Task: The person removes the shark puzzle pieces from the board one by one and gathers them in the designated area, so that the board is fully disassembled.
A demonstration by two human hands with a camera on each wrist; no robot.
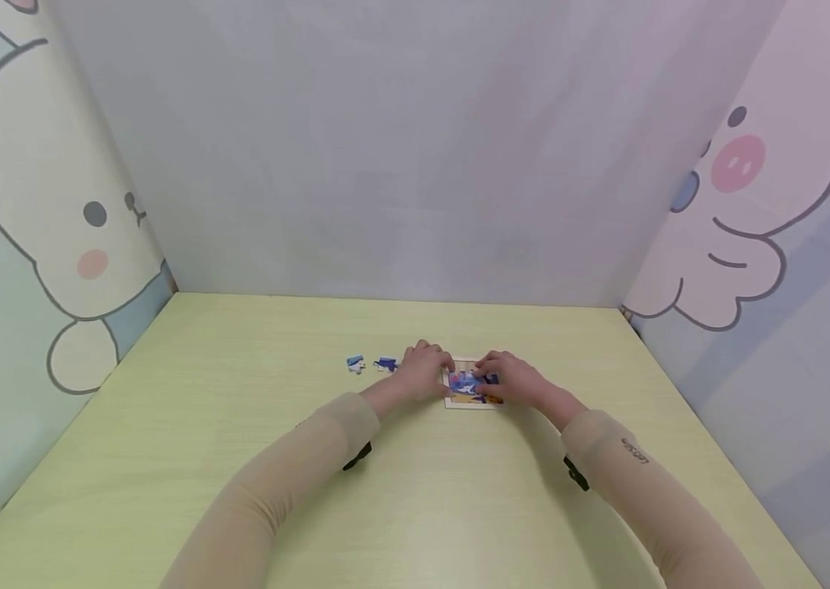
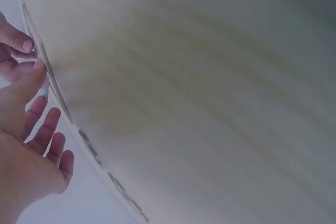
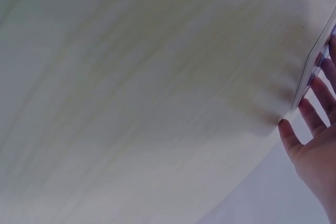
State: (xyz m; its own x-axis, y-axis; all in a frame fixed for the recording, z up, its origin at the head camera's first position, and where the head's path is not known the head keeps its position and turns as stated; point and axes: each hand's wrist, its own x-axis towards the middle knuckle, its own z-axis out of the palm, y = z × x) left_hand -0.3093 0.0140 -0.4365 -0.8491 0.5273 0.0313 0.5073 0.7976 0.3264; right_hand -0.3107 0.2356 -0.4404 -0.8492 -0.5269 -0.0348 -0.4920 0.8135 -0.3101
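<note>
A small jigsaw puzzle board (image 1: 462, 405) with a pale frame and a blue, white and orange picture lies flat on the table. My left hand (image 1: 422, 370) rests at its left side; the left wrist view shows the thumb touching the board's edge (image 2: 48, 69) and the other fingers loosely extended. Over the right part of the picture, my right hand (image 1: 518, 379) touches the puzzle with spread fingers. The right wrist view shows those fingertips (image 3: 284, 123) along the board; whether a piece is between them is hidden. Two loose puzzle pieces (image 1: 355, 364) (image 1: 386, 364) lie left of my left hand.
The light yellow table (image 1: 238, 343) carries the board and pieces. A pale curtain (image 1: 385, 164) closes off the back, and side panels with cartoon animals (image 1: 746, 237) stand left and right. Each forearm wears a beige sleeve (image 1: 312, 433) with a dark strap near the wrist.
</note>
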